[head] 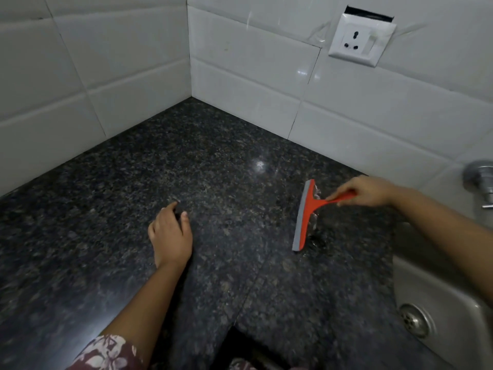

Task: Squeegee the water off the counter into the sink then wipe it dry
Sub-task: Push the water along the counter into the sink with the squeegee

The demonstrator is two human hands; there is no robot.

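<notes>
An orange squeegee point(306, 213) with a grey rubber blade rests blade-down on the dark speckled granite counter point(213, 161), right of centre and close to the sink. My right hand point(365, 190) is shut on its orange handle. A thin line of water glints along the squeegee's right side. My left hand point(170, 233) rests on the counter at the centre, fingers apart, holding nothing. The steel sink point(450, 297) with its round drain point(416, 320) lies at the lower right.
White tiled walls meet in a corner behind the counter. A white wall socket point(360, 44) sits at the upper right. A metal tap point(480, 180) juts out at the right edge above the sink. The counter's front edge runs along the bottom.
</notes>
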